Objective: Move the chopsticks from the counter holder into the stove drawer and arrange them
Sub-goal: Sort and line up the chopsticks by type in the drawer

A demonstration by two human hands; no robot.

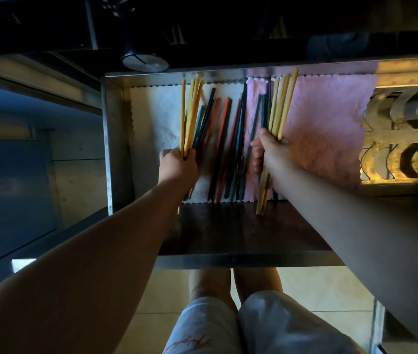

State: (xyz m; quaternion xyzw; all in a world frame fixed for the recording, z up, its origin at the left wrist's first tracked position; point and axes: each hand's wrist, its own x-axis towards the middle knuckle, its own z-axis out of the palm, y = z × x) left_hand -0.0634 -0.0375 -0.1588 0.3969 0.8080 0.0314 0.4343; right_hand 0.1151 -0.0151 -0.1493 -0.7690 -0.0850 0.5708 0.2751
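The steel stove drawer [116, 139] is pulled out below me, lined with a white cloth [162, 118] and a pink cloth [330, 118]. My left hand [177, 166] grips a bundle of yellow chopsticks [190, 111] at the drawer's left. My right hand [270, 152] grips another bundle of yellow chopsticks [283, 103] over the pink cloth's left edge; their lower ends stick out past my wrist. Between my hands, several red, black and teal chopsticks [224, 146] lie loosely fanned on the cloths. The counter holder is not in sight.
A metal rack with curved slots [397, 139] fills the drawer's right side. The drawer's dark front panel [228, 231] is toward me. A round stove knob [145, 61] sits above the drawer. My legs stand on tiled floor [317, 290] below.
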